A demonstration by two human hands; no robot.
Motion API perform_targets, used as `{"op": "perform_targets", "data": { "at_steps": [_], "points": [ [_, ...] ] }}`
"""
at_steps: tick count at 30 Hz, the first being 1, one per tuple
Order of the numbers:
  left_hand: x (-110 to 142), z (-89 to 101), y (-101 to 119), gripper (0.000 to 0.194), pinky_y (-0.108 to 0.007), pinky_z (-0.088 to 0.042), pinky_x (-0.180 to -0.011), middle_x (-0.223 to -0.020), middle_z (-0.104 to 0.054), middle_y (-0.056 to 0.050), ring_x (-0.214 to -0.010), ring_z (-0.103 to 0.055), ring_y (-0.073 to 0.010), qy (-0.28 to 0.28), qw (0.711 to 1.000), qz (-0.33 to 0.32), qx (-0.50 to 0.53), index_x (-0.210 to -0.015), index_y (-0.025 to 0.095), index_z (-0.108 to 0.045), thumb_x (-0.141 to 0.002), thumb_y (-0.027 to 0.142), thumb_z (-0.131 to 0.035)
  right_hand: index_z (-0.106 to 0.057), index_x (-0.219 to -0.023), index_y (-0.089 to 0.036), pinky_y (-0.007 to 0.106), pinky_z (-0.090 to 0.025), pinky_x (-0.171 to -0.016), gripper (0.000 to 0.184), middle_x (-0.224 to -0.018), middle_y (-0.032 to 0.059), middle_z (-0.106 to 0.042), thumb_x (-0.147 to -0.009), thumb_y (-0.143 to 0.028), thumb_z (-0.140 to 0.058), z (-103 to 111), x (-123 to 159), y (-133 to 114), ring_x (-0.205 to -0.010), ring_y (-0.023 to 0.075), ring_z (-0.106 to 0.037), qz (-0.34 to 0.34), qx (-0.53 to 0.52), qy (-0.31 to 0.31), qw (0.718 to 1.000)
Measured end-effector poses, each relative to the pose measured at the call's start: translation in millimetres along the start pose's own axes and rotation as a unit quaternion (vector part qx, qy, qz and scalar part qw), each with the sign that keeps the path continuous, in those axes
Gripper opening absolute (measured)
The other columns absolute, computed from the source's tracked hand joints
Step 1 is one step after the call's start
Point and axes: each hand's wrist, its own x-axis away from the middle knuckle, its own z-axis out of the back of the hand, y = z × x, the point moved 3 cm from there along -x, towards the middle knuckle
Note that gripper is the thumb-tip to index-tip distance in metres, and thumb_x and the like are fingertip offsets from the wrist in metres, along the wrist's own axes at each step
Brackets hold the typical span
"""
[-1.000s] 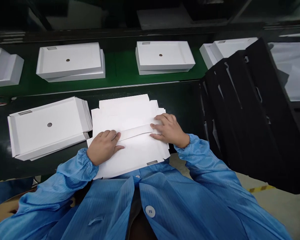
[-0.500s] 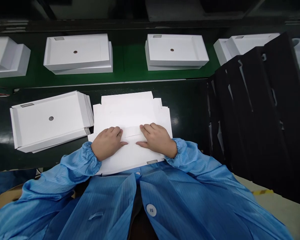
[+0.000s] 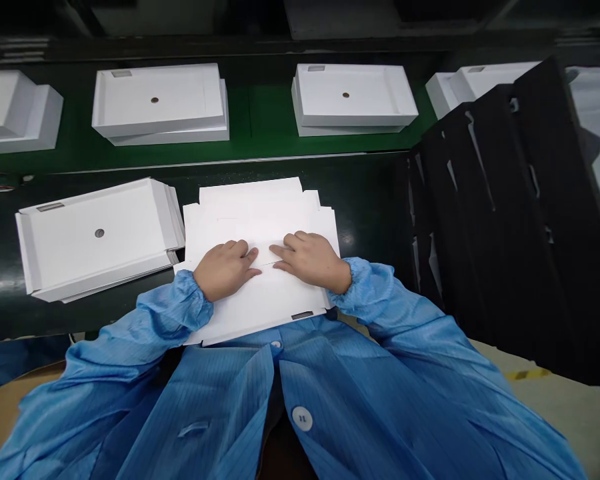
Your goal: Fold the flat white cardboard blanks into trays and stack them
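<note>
A flat white cardboard box blank (image 3: 250,213) with notched corners lies in front of me, its near edge against my coat. My left hand (image 3: 226,268) and my right hand (image 3: 311,261) rest on its middle. On both, the thumb and index finger point inward either side of a short crease and close on the cardboard there. The other fingers are curled. A small dark slot shows near the blank's lower right edge. Left of it, partly folded white box pieces (image 3: 97,240) lie stacked; the top one has a round hole.
Along the green strip at the back stand white boxes in stacked pairs, one left of centre (image 3: 160,100) and one right of centre (image 3: 355,97), with more at both sides. Tall black panels (image 3: 510,220) lean at the right, with white bits showing through their slits.
Both hands have shifted slightly away from me, and the left also inward. Their index fingers and thumbs are closer together at the crease. The view has shifted a little.
</note>
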Motion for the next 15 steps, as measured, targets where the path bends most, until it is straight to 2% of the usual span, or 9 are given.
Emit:
{"op": "perform_targets", "data": {
  "at_steps": [4, 7, 10, 15],
  "points": [
    [-3.1, 3.4, 2.7, 0.042, -0.042, -0.048, -0.09, -0.116, -0.063, -0.016, -0.104, -0.06, -0.0286, 0.03, 0.999, -0.01, 0.026, -0.128, 0.015, -0.064, -0.101, 0.044, -0.048, -0.062, -0.13, -0.017, 0.039, -0.036, -0.078, 0.047, -0.112, 0.0131, -0.065, -0.106, -0.049, -0.038, -3.1, -2.8, 2.3, -0.099, 0.0275, -0.051, 0.027, 0.002, 0.015, 1.0],
    [-3.8, 3.3, 4.6, 0.035, -0.042, -0.048, -0.085, -0.111, -0.065, -0.015, -0.099, -0.062, -0.0279, 0.046, 0.999, -0.012, 0.016, -0.118, 0.015, -0.068, -0.102, 0.037, -0.046, -0.063, -0.127, -0.014, 0.04, -0.037, -0.082, 0.045, -0.112, 0.0142, -0.065, -0.106, -0.046, -0.039, -5.3, -4.3, 0.6, -0.1, 0.028, -0.051, 0.051, 0.006, 0.02, 0.998],
    [-5.6, 1.6, 7.6, 0.031, -0.041, -0.046, -0.08, -0.103, -0.066, -0.013, -0.093, -0.063, -0.0263, 0.048, 0.999, -0.019, -0.015, -0.109, 0.015, -0.07, -0.101, 0.025, -0.042, -0.066, -0.121, -0.013, 0.04, -0.038, -0.083, 0.041, -0.11, 0.014, -0.066, -0.108, -0.032, -0.032, -5.4, -7.2, -1.4, -0.098, 0.0272, -0.052, 0.051, 0.02, 0.016, 0.998],
    [-9.9, 3.4, 12.3, 0.035, -0.041, -0.044, -0.077, -0.098, -0.065, -0.014, -0.089, -0.062, -0.0256, 0.053, 0.998, -0.017, -0.033, -0.103, 0.013, -0.069, -0.098, 0.01, -0.035, -0.068, -0.11, -0.013, 0.039, -0.039, -0.078, 0.038, -0.101, 0.0136, -0.066, -0.104, -0.013, -0.031, -0.6, -14.0, -6.4, -0.091, 0.0258, -0.054, 0.049, 0.019, -0.001, 0.999]
  ]
}}
